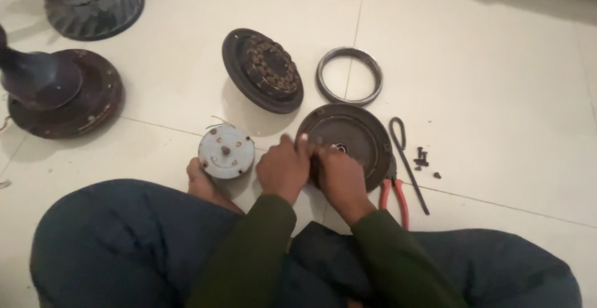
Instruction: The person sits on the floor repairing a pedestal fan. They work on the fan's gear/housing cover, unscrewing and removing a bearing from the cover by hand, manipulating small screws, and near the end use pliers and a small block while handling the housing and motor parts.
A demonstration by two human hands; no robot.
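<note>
1. The left hand (284, 168) sits curled, knuckles up, at the near left rim of the dark round motor cover (348, 139). Its fingertips press against the rim, gripping its edge rather than lying open.
2. The right hand (339, 177) lies over the cover's near middle, fingers bent down onto its face beside the central hub. Whether it pinches some small part there cannot be told; the fingers hide it.
3. The cover lies flat on the floor (497, 84), straight ahead of both hands and touching both. Being round, it has no long axis; the right hand reaches further over it.
4. Just left of the left hand stands a pale metal rotor (226, 152), beside a bare foot (202, 180).
5. Just right of the cover lie red-handled pliers (393, 195), a thin black cable tie (407, 158) and a few small black screws (423, 158).
6. Beyond it rest a wound stator in its shell (264, 70) and a metal ring (349, 76).
7. Far left, well apart, stand a round fan base (65, 93) and a dark grille part (93, 3).
8. Nothing lies between the hands and the cover.
</note>
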